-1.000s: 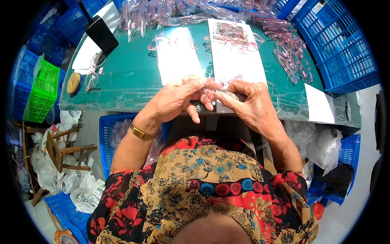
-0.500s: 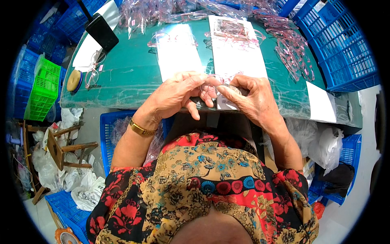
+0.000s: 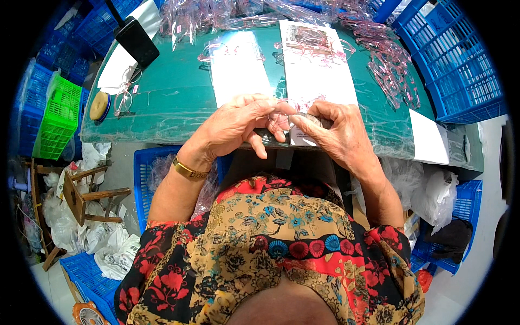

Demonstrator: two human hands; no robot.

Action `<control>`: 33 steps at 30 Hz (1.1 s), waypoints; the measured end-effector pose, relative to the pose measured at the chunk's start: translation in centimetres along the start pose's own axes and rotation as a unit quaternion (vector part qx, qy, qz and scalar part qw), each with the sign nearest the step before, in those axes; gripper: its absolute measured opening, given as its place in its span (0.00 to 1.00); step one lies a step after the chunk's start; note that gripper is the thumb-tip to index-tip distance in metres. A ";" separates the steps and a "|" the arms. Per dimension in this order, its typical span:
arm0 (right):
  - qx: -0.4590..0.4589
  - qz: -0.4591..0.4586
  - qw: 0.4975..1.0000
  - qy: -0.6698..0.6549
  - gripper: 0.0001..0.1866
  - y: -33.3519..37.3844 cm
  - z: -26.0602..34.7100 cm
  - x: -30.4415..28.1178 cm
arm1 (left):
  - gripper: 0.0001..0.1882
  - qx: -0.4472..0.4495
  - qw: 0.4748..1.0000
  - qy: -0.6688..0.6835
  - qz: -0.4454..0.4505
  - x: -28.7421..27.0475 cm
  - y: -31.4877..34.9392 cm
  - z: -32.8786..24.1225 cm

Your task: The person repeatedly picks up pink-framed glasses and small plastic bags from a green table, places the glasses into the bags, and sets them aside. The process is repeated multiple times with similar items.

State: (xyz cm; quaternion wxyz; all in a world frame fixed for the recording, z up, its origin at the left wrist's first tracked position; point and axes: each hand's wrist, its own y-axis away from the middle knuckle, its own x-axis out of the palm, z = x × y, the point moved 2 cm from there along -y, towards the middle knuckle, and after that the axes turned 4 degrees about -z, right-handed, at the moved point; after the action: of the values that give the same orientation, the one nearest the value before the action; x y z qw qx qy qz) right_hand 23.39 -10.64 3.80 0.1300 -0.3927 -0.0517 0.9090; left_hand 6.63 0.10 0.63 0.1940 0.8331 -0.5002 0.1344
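Observation:
A pair of clear pink eyeglasses (image 3: 293,103) is held between my two hands, over the near edge of the green table. My left hand (image 3: 241,122) pinches one side between thumb and forefinger, its other fingers loosely bent below. On the other side, my right hand (image 3: 342,132) closes thumb and fingertips on the frame. Fingers cover much of the glasses. Under and behind the hands lies a white paper sheet (image 3: 325,78) with more eyeglasses (image 3: 311,47) across its far end. A second white sheet (image 3: 238,76) to its left carries another pair (image 3: 230,51).
Bagged pink glasses (image 3: 200,19) line the back of the green table (image 3: 179,81); loose ones (image 3: 392,78) pile at right. At left lie a black handheld radio (image 3: 136,43), a round yellow pad (image 3: 99,106) and glasses (image 3: 124,100). Blue crates (image 3: 452,59) flank the table. A wooden stool (image 3: 81,197) stands left.

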 end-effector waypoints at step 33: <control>0.129 0.049 0.926 -0.351 0.11 -0.4 -2.1 -2.1 | 0.14 -0.013 0.999 0.037 -0.026 -0.5 0.6 -0.1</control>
State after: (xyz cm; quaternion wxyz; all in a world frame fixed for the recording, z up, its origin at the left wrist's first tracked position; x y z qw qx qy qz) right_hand 26.35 -10.89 3.88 0.1085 -0.0299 0.0429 0.9927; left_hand 5.86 0.29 0.65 0.2268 0.8379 -0.4721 0.1538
